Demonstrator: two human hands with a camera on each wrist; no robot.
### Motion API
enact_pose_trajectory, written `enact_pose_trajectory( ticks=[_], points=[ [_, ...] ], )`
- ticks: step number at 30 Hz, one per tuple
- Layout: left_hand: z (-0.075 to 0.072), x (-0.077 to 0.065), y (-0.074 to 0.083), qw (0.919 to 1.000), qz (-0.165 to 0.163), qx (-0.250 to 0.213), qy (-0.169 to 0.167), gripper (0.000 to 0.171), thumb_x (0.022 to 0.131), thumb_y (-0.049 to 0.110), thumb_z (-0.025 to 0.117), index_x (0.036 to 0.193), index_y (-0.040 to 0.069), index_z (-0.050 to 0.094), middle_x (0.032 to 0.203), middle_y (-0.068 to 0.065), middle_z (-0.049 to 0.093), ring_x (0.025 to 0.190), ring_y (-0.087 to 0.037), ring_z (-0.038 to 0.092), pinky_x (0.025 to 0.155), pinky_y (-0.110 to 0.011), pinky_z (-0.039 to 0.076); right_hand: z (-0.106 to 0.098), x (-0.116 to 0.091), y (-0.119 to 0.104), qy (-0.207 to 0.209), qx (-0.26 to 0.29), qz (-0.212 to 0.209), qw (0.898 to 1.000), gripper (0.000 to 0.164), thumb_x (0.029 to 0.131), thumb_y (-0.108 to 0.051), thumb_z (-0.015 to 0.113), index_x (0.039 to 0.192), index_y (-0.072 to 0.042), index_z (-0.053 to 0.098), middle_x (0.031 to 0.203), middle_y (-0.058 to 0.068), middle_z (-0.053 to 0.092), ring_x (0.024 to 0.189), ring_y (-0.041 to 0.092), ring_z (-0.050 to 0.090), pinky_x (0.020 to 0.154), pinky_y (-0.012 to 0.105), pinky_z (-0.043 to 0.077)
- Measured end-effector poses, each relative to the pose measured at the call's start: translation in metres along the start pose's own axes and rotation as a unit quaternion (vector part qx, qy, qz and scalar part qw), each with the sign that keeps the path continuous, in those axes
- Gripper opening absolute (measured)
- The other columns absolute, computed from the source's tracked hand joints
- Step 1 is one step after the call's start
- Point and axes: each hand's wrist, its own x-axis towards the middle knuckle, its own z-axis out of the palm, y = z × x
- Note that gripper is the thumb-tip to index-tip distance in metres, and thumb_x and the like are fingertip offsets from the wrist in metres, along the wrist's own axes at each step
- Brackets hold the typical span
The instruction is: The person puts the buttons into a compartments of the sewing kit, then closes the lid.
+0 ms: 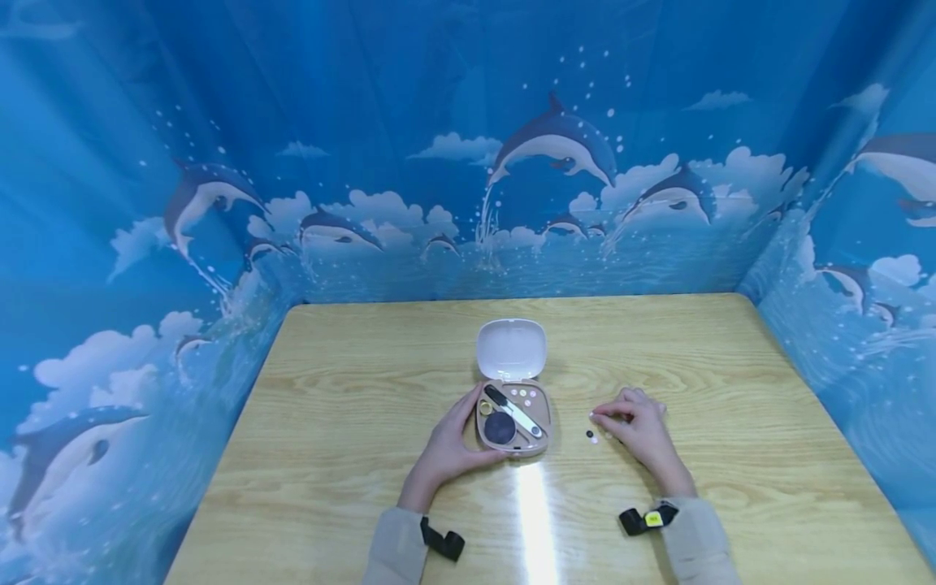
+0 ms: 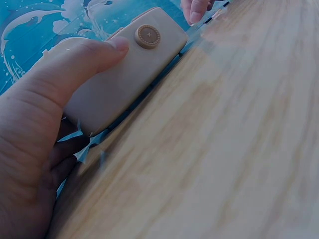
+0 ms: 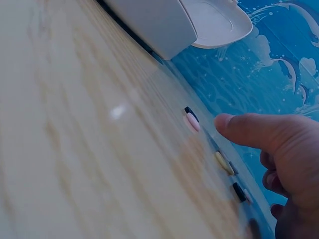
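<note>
A small sewing kit box [image 1: 544, 445] lies on the table with its white lid [image 1: 512, 349] raised at the back. My left hand [image 1: 455, 443] grips the box from the left, thumb along the front wall near a round clasp [image 2: 148, 37] and fingers round the far side. Inside are thread snips [image 1: 521, 416], a gold ring-like piece [image 1: 486, 408], a dark round piece [image 1: 500, 428] and several light buttons [image 1: 522, 393]. To the right, my right hand [image 1: 642, 429] pinches a small white button [image 1: 591, 415] between thumb and finger, just above the table.
By the right hand lie a black button [image 1: 589, 434], a pinkish button [image 3: 192, 122], a yellowish button [image 3: 224, 163] and another black one [image 3: 239, 192]. The wooden table [image 1: 351, 366] meets a blue dolphin curtain [image 1: 409, 97] at the back and sides.
</note>
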Motion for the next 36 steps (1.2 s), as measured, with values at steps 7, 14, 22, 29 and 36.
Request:
enact_pose_trajectory(
  ticks=[7,14,22,29,36],
  points=[
    [0.0,0.0,0.0,1.0,0.002,0.003,0.001,0.12,0.062,0.055,0.09,0.159,0.028,0.024,0.159,0.003,0.032,0.144,-0.025,0.032,0.116,-0.054,0.028,-0.006,0.003,-0.005,-0.011,-0.005,0.017,1.0,0.013,0.075,-0.016,0.086,0.086,-0.016,0.079,0.067,-0.008,0.044,0.066,0.011,0.036,0.071,0.035,0.019],
    [0.0,0.001,-0.001,1.0,0.003,0.004,0.0,0.12,0.062,0.057,0.089,0.159,0.028,0.024,0.159,0.002,0.032,0.144,-0.025,0.032,0.116,-0.054,0.028,-0.007,0.006,-0.009,-0.012,-0.006,0.015,1.0,0.013,0.075,-0.014,0.086,0.087,-0.014,0.079,0.066,-0.007,0.04,0.066,0.011,0.034,0.072,0.036,0.019],
    [-0.001,0.0,-0.001,1.0,0.005,0.003,-0.002,0.12,0.062,0.058,0.088,0.159,0.029,0.023,0.16,0.002,0.031,0.144,-0.025,0.032,0.116,-0.052,0.028,-0.008,0.011,-0.015,-0.003,-0.006,-0.002,1.0,0.013,0.075,-0.011,0.086,0.085,-0.017,0.079,0.066,-0.009,0.042,0.066,0.009,0.034,0.073,0.035,0.019],
    [-0.001,0.0,-0.001,1.0,0.002,0.004,-0.002,0.121,0.062,0.059,0.088,0.159,0.031,0.022,0.16,0.003,0.03,0.145,-0.025,0.031,0.116,-0.052,0.027,-0.008,0.018,-0.026,-0.01,-0.003,0.001,1.0,0.012,0.076,-0.013,0.085,0.087,-0.017,0.079,0.069,-0.007,0.043,0.068,0.011,0.035,0.074,0.036,0.02],
    [-0.001,0.001,-0.001,1.0,-0.002,0.006,-0.003,0.121,0.061,0.057,0.089,0.159,0.031,0.022,0.16,0.003,0.03,0.145,-0.025,0.03,0.117,-0.053,0.027,-0.004,0.028,-0.036,0.001,0.0,-0.026,1.0,0.013,0.074,-0.012,0.087,0.084,-0.017,0.079,0.067,-0.011,0.044,0.068,0.01,0.037,0.074,0.035,0.023]
  ],
)
